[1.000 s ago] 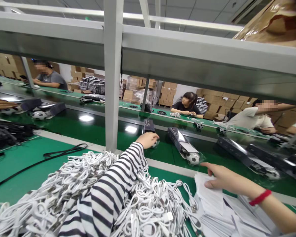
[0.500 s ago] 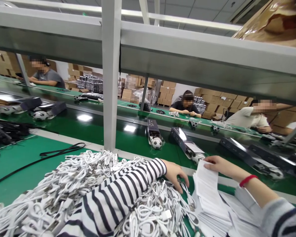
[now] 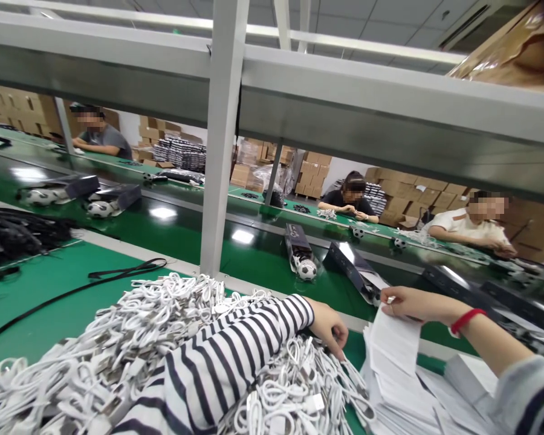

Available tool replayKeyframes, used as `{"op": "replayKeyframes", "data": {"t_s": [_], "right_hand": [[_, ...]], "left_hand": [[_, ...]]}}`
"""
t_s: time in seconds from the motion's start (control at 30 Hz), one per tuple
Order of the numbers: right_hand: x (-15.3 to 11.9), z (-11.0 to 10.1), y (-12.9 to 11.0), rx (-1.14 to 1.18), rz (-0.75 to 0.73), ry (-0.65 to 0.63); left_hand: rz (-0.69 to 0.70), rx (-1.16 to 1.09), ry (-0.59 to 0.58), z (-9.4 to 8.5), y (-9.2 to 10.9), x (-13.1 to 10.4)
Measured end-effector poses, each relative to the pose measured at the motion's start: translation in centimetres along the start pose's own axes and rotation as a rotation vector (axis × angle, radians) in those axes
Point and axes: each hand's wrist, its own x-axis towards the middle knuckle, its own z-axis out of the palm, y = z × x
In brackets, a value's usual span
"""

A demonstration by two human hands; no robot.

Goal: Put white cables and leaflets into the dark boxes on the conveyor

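My left hand (image 3: 330,329), in a black-and-white striped sleeve, reaches over a big heap of bundled white USB cables (image 3: 294,386). Its fingers are pinched together at the heap's right edge, on a white USB cable (image 3: 356,377) that trails down from the fingertips. My right hand (image 3: 401,303), with a red band on the wrist, grips the top edge of a folded printed sheet (image 3: 395,338) between thumb and fingers. That sheet stands raised over a stack of similar white leaflets (image 3: 394,399), just right of the cables.
Beyond the bench runs a green conveyor (image 3: 254,254) with dark open boxes (image 3: 298,241) and small football-patterned balls (image 3: 306,269). A grey post (image 3: 222,145) and shelf beam (image 3: 390,115) stand ahead. Black cords (image 3: 27,235) lie left. Several co-workers sit across the line.
My left fingers have closed from a spread pose onto a cable. My right hand keeps hold of the sheet. The whole view has shifted, and scenery appears farther right.
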Motion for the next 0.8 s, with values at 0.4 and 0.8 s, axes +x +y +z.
{"op": "replayKeyframes", "data": {"t_s": [0.4, 0.8], "right_hand": [[6.3, 0.1, -6.8, 0.002, -0.354, 0.840], [13.5, 5.0, -6.6, -0.369, -0.257, 0.478]], "left_hand": [[0.025, 0.018, 0.075, 0.2, -1.3, 0.1], [-0.025, 0.143, 0.066, -0.2, -1.0, 0.0]]}}
